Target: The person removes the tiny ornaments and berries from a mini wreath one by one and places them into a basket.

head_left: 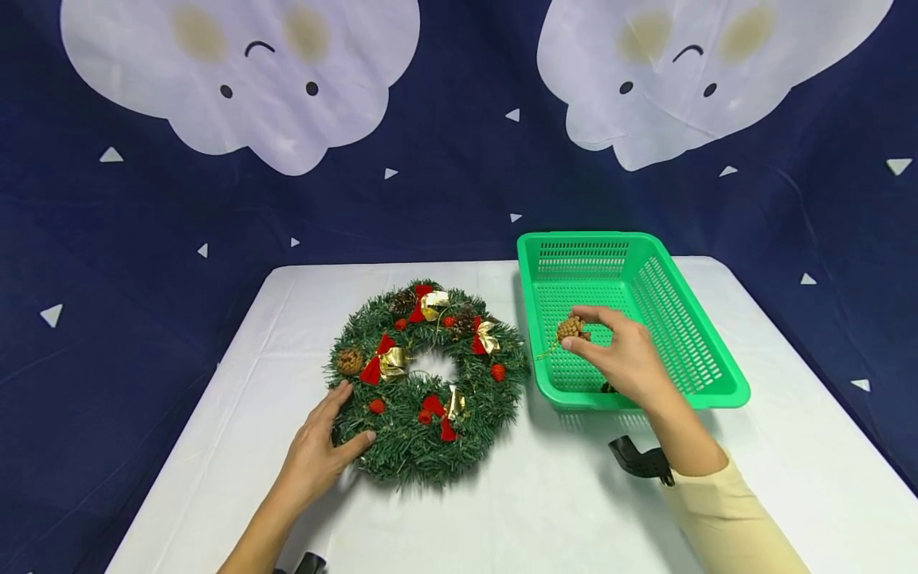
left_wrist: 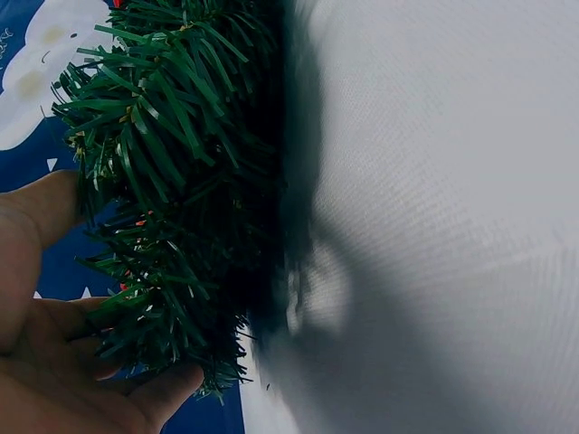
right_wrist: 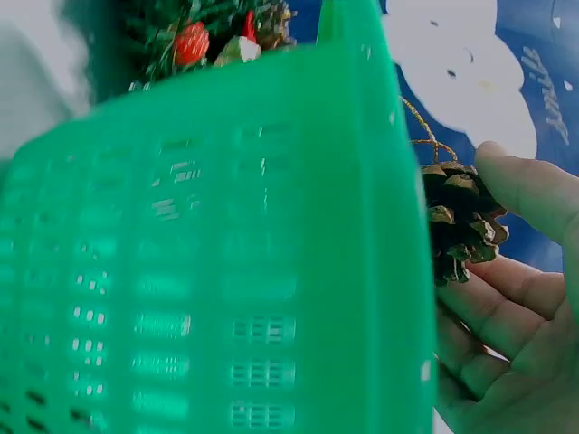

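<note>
A green wreath [head_left: 423,458] with red-and-gold bows, red berries and pine cones lies on the white table. At its left edge rests my left hand [head_left: 315,450], thumb and fingers spread apart and touching the needles; in the left wrist view the fingers [left_wrist: 167,395] lie along the wreath's side [left_wrist: 172,136]. Over the green basket [head_left: 638,399], my right hand [head_left: 631,359] pinches a gold-brown pine cone [head_left: 571,328] between thumb and fingers. A gold string loop hangs from this pine cone [right_wrist: 460,212], seen past the basket wall [right_wrist: 271,208] in the right wrist view.
A small dark item [head_left: 608,387] lies in the basket, partly hidden by my right hand. The white tablecloth [head_left: 502,518] reaches back to a dark blue curtain [head_left: 459,199] with cloud faces. A black strap mount [head_left: 641,461] sits at my right wrist.
</note>
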The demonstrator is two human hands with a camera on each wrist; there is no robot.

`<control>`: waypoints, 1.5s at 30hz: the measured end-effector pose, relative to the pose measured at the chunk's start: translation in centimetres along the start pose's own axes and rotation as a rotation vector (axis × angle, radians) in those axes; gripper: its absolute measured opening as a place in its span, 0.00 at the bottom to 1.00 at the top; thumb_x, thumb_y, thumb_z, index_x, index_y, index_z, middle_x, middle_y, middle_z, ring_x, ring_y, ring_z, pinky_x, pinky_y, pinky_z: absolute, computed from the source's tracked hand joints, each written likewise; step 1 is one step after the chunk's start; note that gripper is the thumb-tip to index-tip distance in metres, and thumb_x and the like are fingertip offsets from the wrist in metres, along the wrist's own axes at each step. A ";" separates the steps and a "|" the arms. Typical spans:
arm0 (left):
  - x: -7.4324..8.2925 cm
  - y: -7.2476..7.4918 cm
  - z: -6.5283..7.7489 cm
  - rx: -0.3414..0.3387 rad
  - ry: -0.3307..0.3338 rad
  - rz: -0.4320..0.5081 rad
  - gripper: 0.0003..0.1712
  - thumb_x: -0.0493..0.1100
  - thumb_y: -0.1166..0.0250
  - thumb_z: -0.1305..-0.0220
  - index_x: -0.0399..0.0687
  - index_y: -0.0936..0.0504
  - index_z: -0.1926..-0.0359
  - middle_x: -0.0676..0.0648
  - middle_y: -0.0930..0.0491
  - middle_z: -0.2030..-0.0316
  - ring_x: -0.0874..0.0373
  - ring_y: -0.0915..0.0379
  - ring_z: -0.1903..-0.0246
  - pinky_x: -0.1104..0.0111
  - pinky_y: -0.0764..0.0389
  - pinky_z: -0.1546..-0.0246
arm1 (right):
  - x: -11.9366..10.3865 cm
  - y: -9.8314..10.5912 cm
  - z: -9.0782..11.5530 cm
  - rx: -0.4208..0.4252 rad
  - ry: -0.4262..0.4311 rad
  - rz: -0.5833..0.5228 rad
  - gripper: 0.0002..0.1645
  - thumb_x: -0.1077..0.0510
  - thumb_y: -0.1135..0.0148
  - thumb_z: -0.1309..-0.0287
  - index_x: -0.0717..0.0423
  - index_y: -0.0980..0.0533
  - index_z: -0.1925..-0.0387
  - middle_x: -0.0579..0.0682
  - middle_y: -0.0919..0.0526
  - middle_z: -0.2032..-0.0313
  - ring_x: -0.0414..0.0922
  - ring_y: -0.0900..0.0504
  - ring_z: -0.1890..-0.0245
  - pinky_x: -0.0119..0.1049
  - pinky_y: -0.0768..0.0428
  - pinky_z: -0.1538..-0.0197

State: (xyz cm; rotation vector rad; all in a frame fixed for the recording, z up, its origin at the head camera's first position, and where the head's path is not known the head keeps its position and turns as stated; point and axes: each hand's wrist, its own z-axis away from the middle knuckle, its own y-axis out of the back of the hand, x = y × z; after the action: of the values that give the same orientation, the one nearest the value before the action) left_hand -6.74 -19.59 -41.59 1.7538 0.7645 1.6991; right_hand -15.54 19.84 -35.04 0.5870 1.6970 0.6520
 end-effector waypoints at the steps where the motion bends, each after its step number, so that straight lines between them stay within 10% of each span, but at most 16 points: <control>1: 0.0 0.0 0.0 0.001 -0.001 0.000 0.46 0.54 0.35 0.42 0.45 0.45 0.28 0.43 0.49 0.27 0.36 0.52 0.30 0.35 0.45 0.37 | 0.2 0.1 0.0 0.007 -0.003 0.006 0.35 0.41 0.35 0.46 0.51 0.29 0.40 0.57 0.23 0.44 0.57 0.29 0.39 0.56 0.27 0.45; 45: 0.2 0.2 -0.1 -0.014 0.015 -0.002 0.47 0.54 0.34 0.42 0.45 0.46 0.28 0.43 0.49 0.27 0.36 0.53 0.30 0.35 0.45 0.37 | 7.6 4.9 1.1 -0.027 -0.142 0.304 0.39 0.38 0.43 0.41 0.61 0.32 0.38 0.68 0.25 0.44 0.68 0.29 0.47 0.62 0.29 0.54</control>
State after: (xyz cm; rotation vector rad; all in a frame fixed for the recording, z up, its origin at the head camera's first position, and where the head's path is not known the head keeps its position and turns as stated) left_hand -6.80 -19.55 -41.32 1.7314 0.7592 1.7142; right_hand -15.80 28.66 -37.14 0.8624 1.4769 0.8270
